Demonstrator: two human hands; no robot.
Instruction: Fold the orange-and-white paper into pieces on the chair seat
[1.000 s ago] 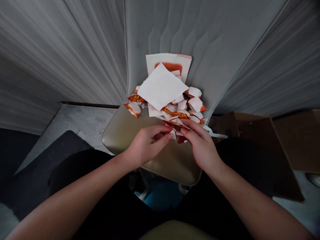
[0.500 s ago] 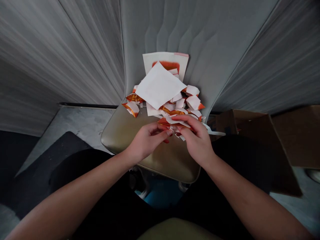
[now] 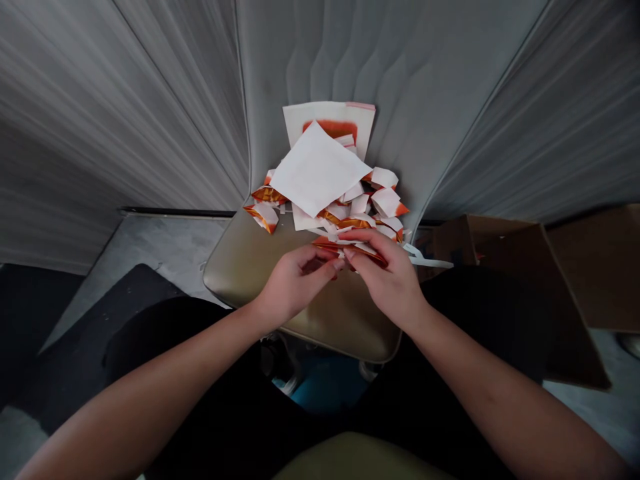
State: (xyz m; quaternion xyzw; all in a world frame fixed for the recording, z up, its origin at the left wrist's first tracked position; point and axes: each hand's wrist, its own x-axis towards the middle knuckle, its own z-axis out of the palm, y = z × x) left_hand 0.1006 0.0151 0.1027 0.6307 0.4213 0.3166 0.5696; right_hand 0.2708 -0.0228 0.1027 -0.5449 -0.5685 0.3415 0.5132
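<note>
Between my two hands is a folded paper piece (image 3: 327, 246), white on one face and shiny orange-gold on the other. My left hand (image 3: 295, 277) pinches its left end between thumb and fingers. My right hand (image 3: 387, 267) closes on its right side, with fingers over the top and the thumb at the near edge. The fingers partly hide the fold. Just beyond lie several folded white and orange paper pieces (image 3: 387, 201) in a heap. A square white sheet (image 3: 320, 170) rests on top of the heap, over a larger flat white packet (image 3: 297, 115) with an orange patch.
Everything lies on a padded chair seat (image 3: 245, 257) with a grey quilted backrest (image 3: 400, 40). Scissors-like white handles (image 3: 430, 261) stick out right of my right hand. Open cardboard boxes (image 3: 515, 253) stand on the floor at right. A dark mat (image 3: 135, 300) lies at left.
My right thumb has shifted left along the near edge of the folded paper, which now shows more of its orange side. Both hands stay in nearly the same place.
</note>
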